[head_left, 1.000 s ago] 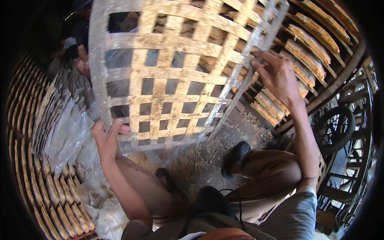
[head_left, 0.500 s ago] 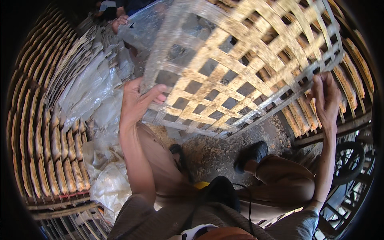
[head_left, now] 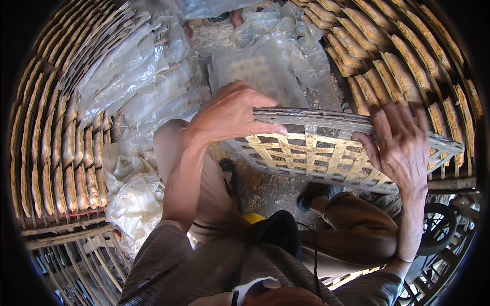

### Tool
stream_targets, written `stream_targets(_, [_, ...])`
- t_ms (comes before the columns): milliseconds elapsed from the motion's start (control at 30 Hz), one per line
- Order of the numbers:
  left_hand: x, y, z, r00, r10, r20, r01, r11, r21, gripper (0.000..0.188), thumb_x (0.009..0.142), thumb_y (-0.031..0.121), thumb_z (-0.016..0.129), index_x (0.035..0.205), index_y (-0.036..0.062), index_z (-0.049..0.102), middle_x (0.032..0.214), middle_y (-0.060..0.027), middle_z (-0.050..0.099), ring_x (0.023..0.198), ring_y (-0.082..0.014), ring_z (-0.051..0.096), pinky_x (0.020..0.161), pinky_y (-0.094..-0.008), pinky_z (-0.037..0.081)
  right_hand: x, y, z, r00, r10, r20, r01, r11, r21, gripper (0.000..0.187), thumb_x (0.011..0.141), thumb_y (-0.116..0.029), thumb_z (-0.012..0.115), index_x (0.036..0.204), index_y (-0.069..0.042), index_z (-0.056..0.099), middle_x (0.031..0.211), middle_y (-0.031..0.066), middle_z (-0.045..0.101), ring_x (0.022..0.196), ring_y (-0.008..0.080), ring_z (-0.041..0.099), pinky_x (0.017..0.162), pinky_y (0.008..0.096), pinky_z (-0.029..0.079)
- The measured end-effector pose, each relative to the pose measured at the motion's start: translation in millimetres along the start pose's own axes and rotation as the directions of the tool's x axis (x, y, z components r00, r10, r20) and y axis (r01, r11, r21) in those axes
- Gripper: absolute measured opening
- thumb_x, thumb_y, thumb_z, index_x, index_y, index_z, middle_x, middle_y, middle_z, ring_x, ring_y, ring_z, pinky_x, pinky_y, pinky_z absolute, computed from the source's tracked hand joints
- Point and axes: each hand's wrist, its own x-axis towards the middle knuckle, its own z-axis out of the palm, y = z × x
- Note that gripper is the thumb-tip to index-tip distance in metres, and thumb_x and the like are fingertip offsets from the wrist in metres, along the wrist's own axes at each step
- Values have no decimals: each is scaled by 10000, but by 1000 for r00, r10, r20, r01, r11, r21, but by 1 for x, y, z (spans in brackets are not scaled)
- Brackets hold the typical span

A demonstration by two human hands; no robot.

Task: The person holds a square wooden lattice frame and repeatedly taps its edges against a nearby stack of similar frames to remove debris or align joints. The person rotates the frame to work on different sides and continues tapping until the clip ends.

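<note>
Both my hands hold a woven bamboo lattice tray (head_left: 316,153), tilted nearly flat so its underside faces me. My left hand (head_left: 229,115) grips the tray's upper left edge, fingers curled over the rim. My right hand (head_left: 400,143) clasps the right part of the tray, fingers spread across its edge. My knees and dark shoes show below the tray, over the dusty ground (head_left: 270,191).
Racks of upright bamboo trays (head_left: 56,153) line the left side and curve along the right (head_left: 408,56). Crumpled clear plastic sheets (head_left: 138,86) lie at the upper left and middle. A dark wheel (head_left: 439,229) stands at the lower right.
The lattice tray has swung down from a raised, upright face-on position to nearly flat in front of me. Both hands stayed on its edges and came lower.
</note>
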Motion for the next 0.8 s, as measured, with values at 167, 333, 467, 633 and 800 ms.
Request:
stream_targets(167, [1,-3,1,869,239,-434,-165,965,202,437,834,405,898,1088,62,804,1100,-110,790,1042,-261,739,930,-382,556,-15,6,37,977,112,182,-173,915,363,474,932,-490,769,1008,-46,621,786,161,682,647,357,687,557,441,523])
stream_targets(333, [0,-37,-20,354,-37,-935,-95,993,-76,466,967,407,782,1239,33,726,1350,-176,707,1339,-318,612,1186,-495,405,-25,24,56,911,398,114,-411,839,357,508,935,-509,771,972,-29,609,645,185,648,576,384,674,531,466,512])
stream_targets(467, [3,-63,-6,274,-532,-801,143,846,-513,689,1056,483,643,1541,17,495,1441,-198,642,1372,-324,579,1169,-475,427,-39,45,72,752,652,94,-600,619,507,527,994,-453,755,1050,61,650,567,185,589,513,303,643,524,441,485])
stream_targets(633, [3,-32,-11,677,-638,-367,-54,454,-889,748,1076,574,561,1518,-24,484,1370,-218,671,1303,-315,631,1144,-477,463,-26,31,82,566,788,244,-503,96,859,462,1087,-357,650,1301,51,672,652,7,643,523,70,546,437,267,413])
stream_targets(800, [-2,-10,-13,684,-599,-416,-217,377,-900,610,1076,521,598,1308,-43,590,1190,-262,722,1002,-286,774,686,-475,685,-14,21,73,675,569,470,-529,-71,846,489,1095,-454,608,1237,7,687,699,23,641,651,114,625,593,341,511])
